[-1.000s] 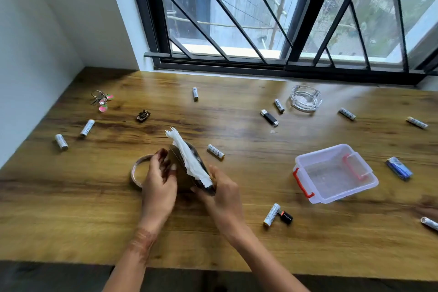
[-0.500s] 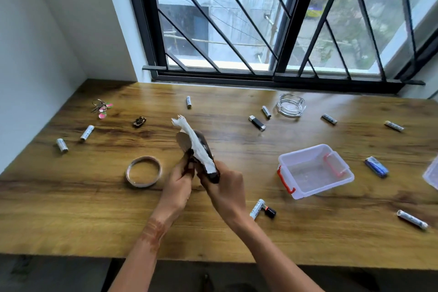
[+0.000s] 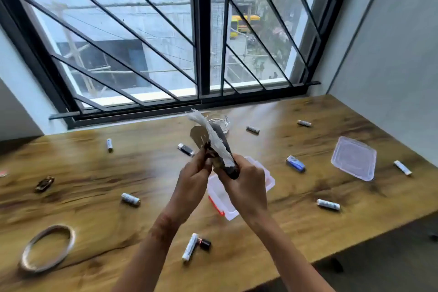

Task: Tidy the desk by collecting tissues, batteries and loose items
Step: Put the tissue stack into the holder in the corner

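Observation:
Both hands hold a dark tissue pack (image 3: 226, 157) up in the air over the desk, with a white tissue (image 3: 214, 141) sticking out of its top. My right hand (image 3: 245, 186) grips the pack's lower end. My left hand (image 3: 193, 179) pinches its open flap (image 3: 199, 137). Directly below the hands lies a clear plastic box with red clips (image 3: 226, 206), partly hidden by them. Several batteries lie scattered, such as one (image 3: 130, 198) at the left, one (image 3: 189, 246) near the front edge and one (image 3: 328, 204) at the right.
The box's clear lid (image 3: 354, 157) lies at the right. A tape ring (image 3: 47, 248) sits front left, a glass ashtray (image 3: 224, 122) by the window. A blue lighter (image 3: 295, 163), a black USB stick (image 3: 186, 149) and a small dark item (image 3: 44, 184) lie on the wooden desk (image 3: 94, 168).
Both hands lifted the tissue pack off the desk and carried it right, over the plastic box. The view swung right, bringing the lid and right wall into sight.

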Action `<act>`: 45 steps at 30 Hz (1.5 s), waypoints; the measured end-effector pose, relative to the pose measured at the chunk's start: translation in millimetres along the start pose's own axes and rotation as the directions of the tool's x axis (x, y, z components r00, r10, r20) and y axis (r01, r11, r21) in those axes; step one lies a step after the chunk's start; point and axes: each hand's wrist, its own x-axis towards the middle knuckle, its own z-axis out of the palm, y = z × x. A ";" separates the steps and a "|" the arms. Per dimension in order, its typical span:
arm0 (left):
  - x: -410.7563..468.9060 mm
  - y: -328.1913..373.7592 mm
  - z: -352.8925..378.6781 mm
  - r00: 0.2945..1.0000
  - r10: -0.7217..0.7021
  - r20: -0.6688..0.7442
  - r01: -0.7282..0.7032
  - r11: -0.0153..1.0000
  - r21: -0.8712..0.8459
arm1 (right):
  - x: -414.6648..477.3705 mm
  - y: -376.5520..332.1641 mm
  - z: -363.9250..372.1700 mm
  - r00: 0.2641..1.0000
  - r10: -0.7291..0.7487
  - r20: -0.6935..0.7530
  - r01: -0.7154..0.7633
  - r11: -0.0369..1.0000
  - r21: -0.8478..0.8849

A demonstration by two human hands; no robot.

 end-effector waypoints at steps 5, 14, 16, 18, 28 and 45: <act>55.7 13.2 80.8 0.989 0.051 0.141 -0.046 0.998 -0.039 | 50.0 49.4 -60.4 0.995 0.013 -0.102 -0.016 1.000 -0.026; 169.4 18.6 256.1 0.970 0.029 0.241 -0.020 0.999 -0.039 | 160.7 167.8 -174.6 0.976 0.077 -0.202 -0.092 0.994 -0.065; 190.1 17.1 292.8 0.964 0.012 0.267 -0.001 0.999 -0.044 | 181.2 192.9 -199.5 0.974 0.090 -0.206 -0.105 0.993 -0.062; 212.4 16.1 329.5 0.953 -0.018 0.303 0.042 0.997 -0.072 | 203.0 219.2 -223.5 0.973 0.096 -0.209 -0.115 0.990 -0.082; 317.6 -5.3 456.0 0.884 -0.173 0.435 0.251 0.960 -0.128 | 300.7 344.1 -266.4 0.948 0.258 -0.185 -0.271 0.961 -0.051; 409.3 -72.6 517.6 0.835 -0.354 0.422 0.409 0.912 -0.045 | 384.6 442.7 -243.1 0.905 0.378 -0.195 -0.394 0.917 -0.055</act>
